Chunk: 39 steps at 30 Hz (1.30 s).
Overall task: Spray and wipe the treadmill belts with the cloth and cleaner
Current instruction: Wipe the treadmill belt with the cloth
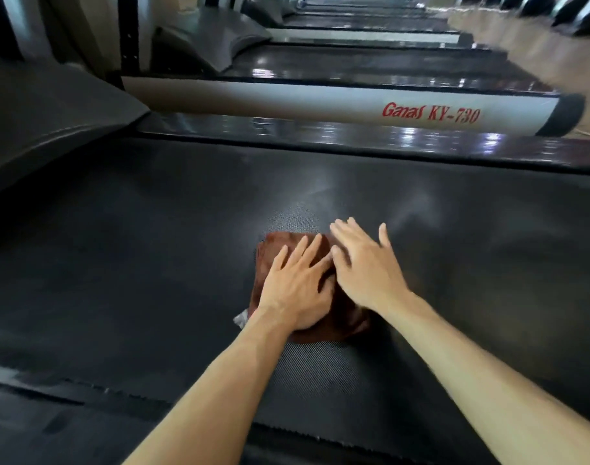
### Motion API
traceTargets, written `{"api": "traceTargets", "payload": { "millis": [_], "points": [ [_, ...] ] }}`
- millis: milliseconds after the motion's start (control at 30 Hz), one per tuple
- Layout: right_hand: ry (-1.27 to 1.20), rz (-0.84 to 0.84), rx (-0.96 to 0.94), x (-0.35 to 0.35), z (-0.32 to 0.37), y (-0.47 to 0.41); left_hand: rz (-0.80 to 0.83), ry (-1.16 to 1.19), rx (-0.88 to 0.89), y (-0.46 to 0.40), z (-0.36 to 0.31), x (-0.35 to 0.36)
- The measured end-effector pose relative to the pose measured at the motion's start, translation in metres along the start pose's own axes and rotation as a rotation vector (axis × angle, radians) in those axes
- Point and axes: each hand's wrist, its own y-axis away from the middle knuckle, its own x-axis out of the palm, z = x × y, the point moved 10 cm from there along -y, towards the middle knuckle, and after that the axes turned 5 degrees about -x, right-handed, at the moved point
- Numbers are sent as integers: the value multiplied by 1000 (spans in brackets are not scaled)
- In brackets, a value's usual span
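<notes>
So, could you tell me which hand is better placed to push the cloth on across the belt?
Probably the left hand: it lies flat across the middle of the brown cloth, while the right hand covers only its edge.

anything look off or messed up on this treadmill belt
Nothing looks damaged. The left hand and right hand press the brown cloth flat on the belt. One oddity: a small pale scrap pokes out at the cloth's left edge; I can't tell what it is.

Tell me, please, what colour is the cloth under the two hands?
The cloth is reddish brown; the head view, the only one, shows it on the black belt.
</notes>
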Motion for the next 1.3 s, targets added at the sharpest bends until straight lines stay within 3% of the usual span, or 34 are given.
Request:
{"api": "traceTargets", "payload": {
  "millis": [133, 233, 467, 667, 767, 933, 1133, 1300],
  "points": [
    [298, 192, -61, 42, -8, 18, -3, -61, -31, 1, 11, 14],
    [363, 198, -72, 36, -12, 19, 6, -71, -104, 8, 30, 10],
    [466, 239, -34, 27, 3, 10, 121, -63, -81, 30, 56, 5],
    [189, 116, 24, 44, 19, 23, 123, -65, -41, 28, 58, 14],
    [217, 89, 35, 42, 3, 34, 125, -97, -17, 28, 39, 16],
    [230, 28, 112, -4, -71, 78, 120, -93, 74, 19, -63, 28],
    [352, 1, 348, -101, -224, 186, 83, -4, 295, 1, -265, 73],
    [458, 97, 571, -168, -317, 290, 155, -20, 441, 19, -409, 112]
  ]
}}
